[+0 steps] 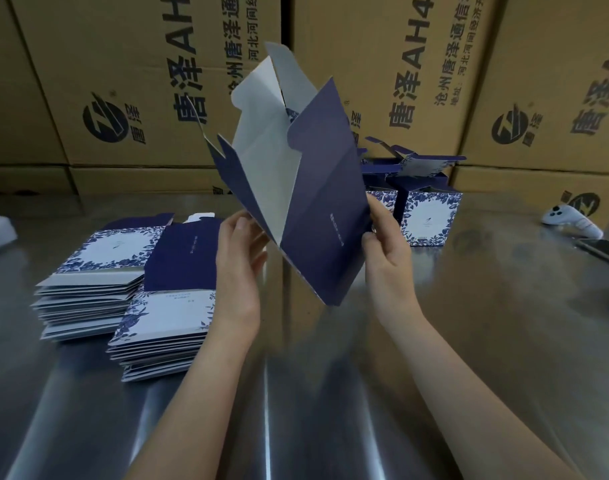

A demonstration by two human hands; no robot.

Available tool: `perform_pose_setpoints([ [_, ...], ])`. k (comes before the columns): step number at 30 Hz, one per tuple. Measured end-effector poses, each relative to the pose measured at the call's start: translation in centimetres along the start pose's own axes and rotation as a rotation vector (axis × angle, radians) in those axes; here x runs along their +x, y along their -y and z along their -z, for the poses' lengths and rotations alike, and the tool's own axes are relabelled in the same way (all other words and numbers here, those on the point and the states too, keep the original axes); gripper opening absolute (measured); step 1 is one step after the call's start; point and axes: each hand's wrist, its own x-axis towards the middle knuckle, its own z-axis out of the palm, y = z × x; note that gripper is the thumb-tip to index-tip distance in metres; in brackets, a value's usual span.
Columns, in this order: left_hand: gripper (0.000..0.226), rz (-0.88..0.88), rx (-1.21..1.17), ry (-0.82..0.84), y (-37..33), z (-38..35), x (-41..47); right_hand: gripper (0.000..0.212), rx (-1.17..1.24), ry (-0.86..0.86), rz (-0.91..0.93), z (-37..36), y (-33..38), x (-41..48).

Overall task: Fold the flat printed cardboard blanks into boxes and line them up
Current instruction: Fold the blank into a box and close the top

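Navy blank (324, 216) half-open, between left grip (239, 261) and right grip (388, 251)

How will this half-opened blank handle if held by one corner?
The blank looks light and fairly stiff: left hand and right hand hold only its lower edges, yet its panels are flat. It will probably hinge at the creases, flaps swinging loose.
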Motion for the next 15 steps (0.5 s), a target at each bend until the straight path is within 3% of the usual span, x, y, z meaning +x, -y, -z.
perform_pose_setpoints([
  [6, 0.03, 0.062, -0.063, 0.065, 0.79, 0.01, -0.17, 0.049, -0.033, 0.032, 0.006, -0.25, -0.14, -0.25],
  [10, 0.011, 0.105, -0.099, 0.111, 0.79, -0.2, -0.06, 0.044, -0.073, 0.034, -0.001, -0.45, -0.55, -0.41],
  [15, 0.029, 0.059, -0.148, 0.137, 0.57, -0.46, -0.77, 0.045, -0.024, 0.051, -0.018, -0.56, -0.18, -0.46],
])
